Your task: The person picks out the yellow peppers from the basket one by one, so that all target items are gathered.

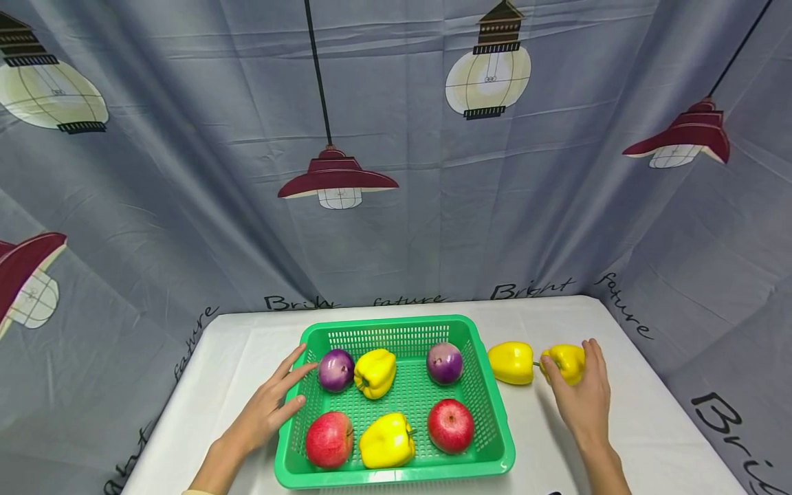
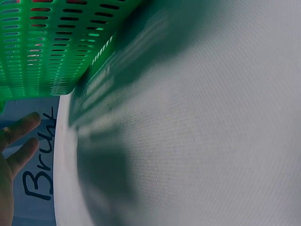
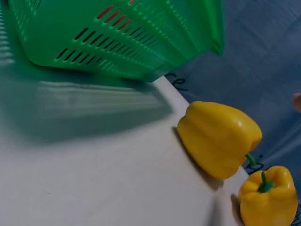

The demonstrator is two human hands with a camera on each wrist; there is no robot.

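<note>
My right hand is over the right-hand yellow bell pepper, its thumb and fingers apart on either side. In the right wrist view that pepper rests on the table, with only a fingertip visible at the right edge; contact cannot be told. Another yellow pepper lies beside it, close to the basket. My left hand has its fingers spread at the left rim of the green basket; whether they touch it is unclear. The left wrist view shows two of its fingers extended.
Inside the basket are two purple round items, two red apples and two yellow peppers. A white cloth covers the table. Behind hangs a grey-blue curtain printed with lamps.
</note>
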